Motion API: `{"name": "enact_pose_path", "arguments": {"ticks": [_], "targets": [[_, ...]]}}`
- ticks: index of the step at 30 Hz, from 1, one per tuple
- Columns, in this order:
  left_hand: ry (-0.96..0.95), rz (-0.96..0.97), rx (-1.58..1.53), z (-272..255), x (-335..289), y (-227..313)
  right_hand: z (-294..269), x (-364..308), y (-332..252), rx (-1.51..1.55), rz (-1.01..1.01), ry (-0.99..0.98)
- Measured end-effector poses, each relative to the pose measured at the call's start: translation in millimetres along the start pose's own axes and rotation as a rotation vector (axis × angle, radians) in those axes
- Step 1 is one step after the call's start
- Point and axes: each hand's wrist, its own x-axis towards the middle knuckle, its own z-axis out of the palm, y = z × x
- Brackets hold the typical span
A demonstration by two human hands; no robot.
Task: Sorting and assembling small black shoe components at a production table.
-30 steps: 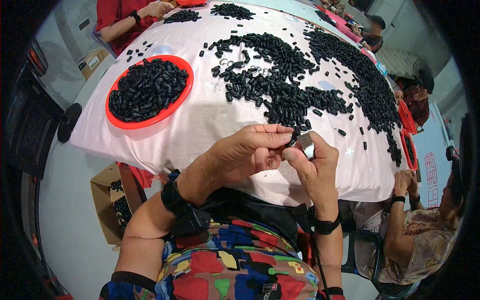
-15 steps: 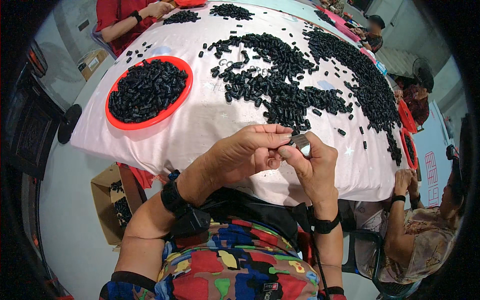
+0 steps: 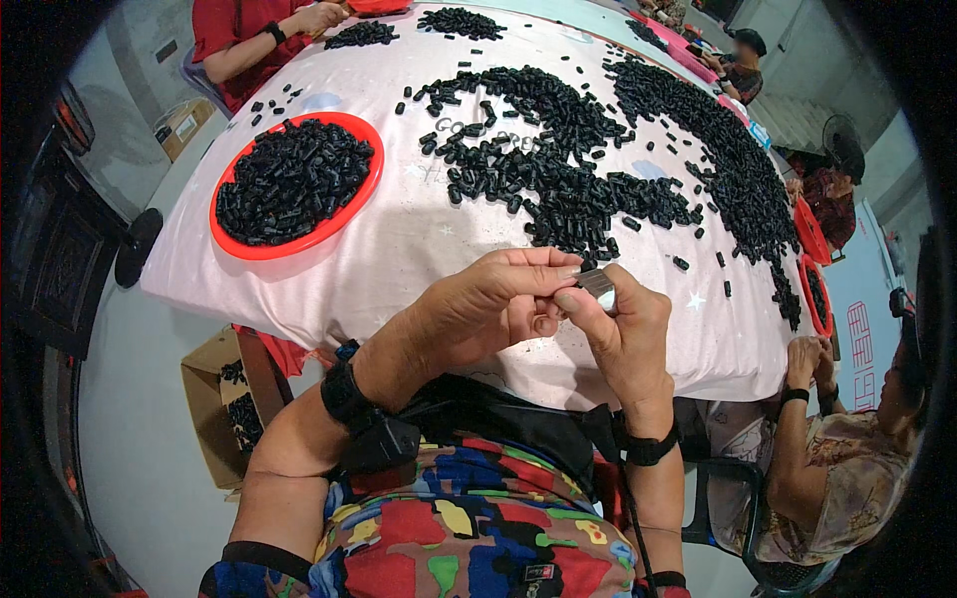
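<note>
At the near edge of the pink-covered table, the right hand pinches a flat, shiny metal piece between thumb and curled forefinger. The left hand pinches what looks like a small black piece, mostly hidden, against it. I'd judge the metal is being worked along it; another stroke calls for steady left fingertips. A loose black pile lies just beyond, a heaped red basin to the left.

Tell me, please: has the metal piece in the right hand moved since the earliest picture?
Yes, slightly: the metal piece has shifted left, toward the left hand, judged against the white star on the tablecloth.
</note>
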Motion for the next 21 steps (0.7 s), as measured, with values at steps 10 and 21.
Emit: {"name": "enact_pose_path", "arguments": {"ticks": [10,21], "targets": [[0.031,0.026,0.022,0,0,-1,0,1,-4,-0.02,0.013,-0.021],[0.002,-0.019,0.064,6,-2,1,-6,4,-18,0.218,-0.023,0.078]]}}
